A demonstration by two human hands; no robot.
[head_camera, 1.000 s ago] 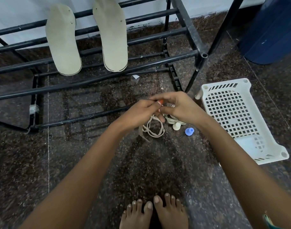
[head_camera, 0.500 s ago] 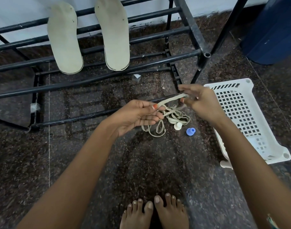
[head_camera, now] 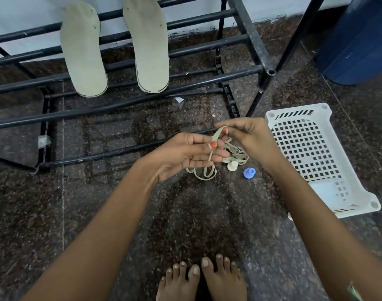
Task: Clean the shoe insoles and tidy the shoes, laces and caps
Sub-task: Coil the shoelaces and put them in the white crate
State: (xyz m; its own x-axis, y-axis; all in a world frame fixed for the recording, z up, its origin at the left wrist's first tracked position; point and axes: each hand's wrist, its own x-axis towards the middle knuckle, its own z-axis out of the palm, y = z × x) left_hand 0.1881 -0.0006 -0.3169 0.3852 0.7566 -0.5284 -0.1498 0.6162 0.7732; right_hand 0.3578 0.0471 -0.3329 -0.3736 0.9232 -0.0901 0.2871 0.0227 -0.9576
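While right fingers [head_camera: 231, 123] pinch the lace [head_camera: 216, 136], left fingers [head_camera: 207, 157] grip it below.

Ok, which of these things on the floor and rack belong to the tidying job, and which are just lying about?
Job in hand: shoelace, pinched by left hand and right hand; white cap; blue cap; left insole and right insole on the shoe rack.

Lying about: white basket; blue bin; paper scrap.

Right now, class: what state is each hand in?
Left hand: pinches the lace under its thumb.
Right hand: pinches the lace's upper end.
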